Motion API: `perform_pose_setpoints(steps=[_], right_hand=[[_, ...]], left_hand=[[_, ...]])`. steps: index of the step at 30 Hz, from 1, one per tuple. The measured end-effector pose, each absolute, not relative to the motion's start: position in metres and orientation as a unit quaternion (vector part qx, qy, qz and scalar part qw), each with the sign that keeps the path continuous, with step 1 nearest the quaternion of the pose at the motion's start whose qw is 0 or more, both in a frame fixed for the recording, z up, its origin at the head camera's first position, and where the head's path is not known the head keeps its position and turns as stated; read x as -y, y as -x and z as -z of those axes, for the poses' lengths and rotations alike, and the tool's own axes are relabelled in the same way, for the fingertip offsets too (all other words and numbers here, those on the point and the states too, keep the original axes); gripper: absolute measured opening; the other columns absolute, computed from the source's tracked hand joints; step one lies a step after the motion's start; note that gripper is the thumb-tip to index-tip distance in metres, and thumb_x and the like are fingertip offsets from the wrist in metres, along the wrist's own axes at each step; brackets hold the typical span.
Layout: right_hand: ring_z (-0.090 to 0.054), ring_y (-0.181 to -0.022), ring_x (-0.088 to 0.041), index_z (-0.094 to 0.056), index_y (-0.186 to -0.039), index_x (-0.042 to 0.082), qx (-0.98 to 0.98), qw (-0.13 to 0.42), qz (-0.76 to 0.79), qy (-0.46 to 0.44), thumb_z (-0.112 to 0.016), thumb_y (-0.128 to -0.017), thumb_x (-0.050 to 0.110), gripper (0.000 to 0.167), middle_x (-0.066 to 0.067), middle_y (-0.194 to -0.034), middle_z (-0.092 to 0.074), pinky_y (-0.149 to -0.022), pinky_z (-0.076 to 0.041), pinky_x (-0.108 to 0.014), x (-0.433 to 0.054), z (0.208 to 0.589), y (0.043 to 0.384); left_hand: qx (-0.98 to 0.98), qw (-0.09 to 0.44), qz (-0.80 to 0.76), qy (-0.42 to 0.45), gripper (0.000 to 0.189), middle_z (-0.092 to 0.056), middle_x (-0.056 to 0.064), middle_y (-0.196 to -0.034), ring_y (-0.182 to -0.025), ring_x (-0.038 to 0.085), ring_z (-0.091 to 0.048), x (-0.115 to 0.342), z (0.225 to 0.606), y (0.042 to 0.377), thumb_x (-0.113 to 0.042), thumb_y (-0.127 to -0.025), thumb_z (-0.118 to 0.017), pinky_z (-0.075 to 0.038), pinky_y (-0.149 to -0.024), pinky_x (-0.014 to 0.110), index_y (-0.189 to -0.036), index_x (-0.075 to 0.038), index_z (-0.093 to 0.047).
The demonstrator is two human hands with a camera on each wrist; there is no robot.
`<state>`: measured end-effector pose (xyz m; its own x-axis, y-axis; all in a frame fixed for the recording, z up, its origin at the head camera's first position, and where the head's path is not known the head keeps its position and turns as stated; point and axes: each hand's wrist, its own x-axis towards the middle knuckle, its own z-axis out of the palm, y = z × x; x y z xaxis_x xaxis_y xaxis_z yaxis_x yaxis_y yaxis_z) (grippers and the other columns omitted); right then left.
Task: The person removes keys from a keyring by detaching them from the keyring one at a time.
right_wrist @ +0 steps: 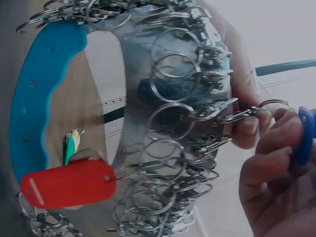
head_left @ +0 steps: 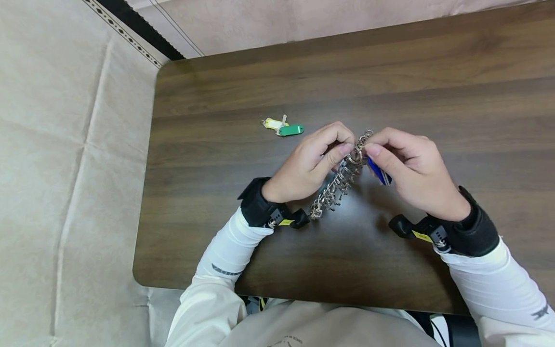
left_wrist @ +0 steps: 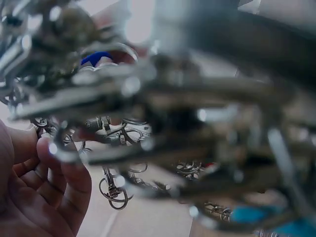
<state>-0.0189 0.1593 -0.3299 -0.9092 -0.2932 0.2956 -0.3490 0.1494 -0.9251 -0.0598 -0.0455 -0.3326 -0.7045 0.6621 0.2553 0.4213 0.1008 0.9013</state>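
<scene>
A person in white sleeves and black wrist straps (head_left: 477,231) works over a dark wooden worktop (head_left: 195,159), both hands meeting at the upper end of a row of metal clips (head_left: 336,188). The left hand (head_left: 310,159) pinches one of the clips between thumb and forefinger, while the right hand (head_left: 418,168), its fingers curled, grips a blue tag (head_left: 379,172) just beside it. The clips and their rings (right_wrist: 173,121) crowd the edge of a clear plastic holder (right_wrist: 136,64), which is held up between the two wrists and carries a bright blue handle (right_wrist: 28,108). A red tag (right_wrist: 69,183) hangs on a ring near the lower end of the handle, seen from the right wrist; from the left wrist, the nearest metal blurs across much of the view. Beyond the left hand, a yellow tag (head_left: 273,124) and a green tag (head_left: 291,130) lie touching on the worktop, apart from the holder. Pale sheeting (head_left: 39,168) drapes the space to the left of the worktop and along its far edge.
</scene>
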Motion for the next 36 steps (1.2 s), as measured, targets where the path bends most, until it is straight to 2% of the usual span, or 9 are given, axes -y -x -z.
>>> perform_pose_setpoints(steps=[5,10,16,23,30,36], right_hand=[[-0.047,-0.055,-0.006,-0.063,-0.084,-0.004,0.724,0.045,-0.650,-0.226,-0.053,-0.102,-0.002,0.020,0.005,-0.068,-0.056,-0.049,-0.036,-0.021,-0.158,0.331,0.018],[-0.047,-0.052,-0.007,-0.061,-0.081,-0.004,0.691,0.019,-0.688,-0.223,-0.051,-0.102,-0.005,0.023,0.003,-0.066,-0.056,-0.047,-0.036,-0.024,-0.156,0.329,0.018],[-0.047,-0.048,-0.012,-0.061,-0.080,-0.005,0.675,-0.022,-0.716,-0.177,-0.049,-0.103,-0.003,0.026,-0.001,-0.061,-0.056,-0.043,-0.033,-0.026,-0.156,0.325,0.016],[-0.045,-0.046,-0.012,-0.061,-0.082,-0.006,0.666,-0.038,-0.724,-0.176,-0.049,-0.103,-0.004,0.024,-0.003,-0.061,-0.056,-0.038,-0.026,-0.027,-0.162,0.325,0.017],[-0.055,-0.053,-0.016,-0.063,-0.086,-0.006,0.659,-0.069,-0.729,-0.169,-0.050,-0.103,-0.004,0.021,-0.006,-0.065,-0.060,-0.048,-0.043,-0.026,-0.163,0.323,0.018],[-0.055,-0.060,-0.014,-0.064,-0.095,-0.002,0.696,-0.078,-0.684,-0.203,-0.050,-0.103,-0.002,0.016,-0.003,-0.072,-0.060,-0.054,-0.046,-0.025,-0.165,0.325,0.019]], left_hand=[[-0.729,0.115,-0.556,-0.382,0.011,-0.052,0.009,-0.091,-0.082,0.012,-0.049,0.045,0.334,0.060,0.000,-0.105,-0.046,-0.042,-0.077,0.025,-0.098,0.003,-0.054],[-0.733,0.129,-0.544,-0.388,0.012,-0.053,0.008,-0.092,-0.088,0.013,-0.049,0.045,0.335,0.059,-0.002,-0.105,-0.046,-0.041,-0.080,0.025,-0.099,0.002,-0.055],[-0.743,0.155,-0.523,-0.388,0.011,-0.058,0.006,-0.094,-0.088,0.011,-0.052,0.045,0.336,0.058,-0.005,-0.105,-0.050,-0.044,-0.081,0.025,-0.104,0.000,-0.059],[-0.730,0.166,-0.527,-0.402,0.008,-0.059,0.006,-0.093,-0.084,0.010,-0.052,0.046,0.333,0.059,-0.004,-0.103,-0.055,-0.044,-0.075,0.023,-0.105,0.000,-0.061],[-0.741,0.154,-0.525,-0.388,0.006,-0.062,0.008,-0.097,-0.091,0.012,-0.056,0.051,0.328,0.061,-0.003,-0.102,-0.057,-0.049,-0.085,0.025,-0.102,0.001,-0.061],[-0.765,0.110,-0.506,-0.383,0.007,-0.059,0.008,-0.094,-0.088,0.013,-0.053,0.053,0.326,0.059,-0.004,-0.101,-0.058,-0.046,-0.081,0.024,-0.100,0.002,-0.060]])
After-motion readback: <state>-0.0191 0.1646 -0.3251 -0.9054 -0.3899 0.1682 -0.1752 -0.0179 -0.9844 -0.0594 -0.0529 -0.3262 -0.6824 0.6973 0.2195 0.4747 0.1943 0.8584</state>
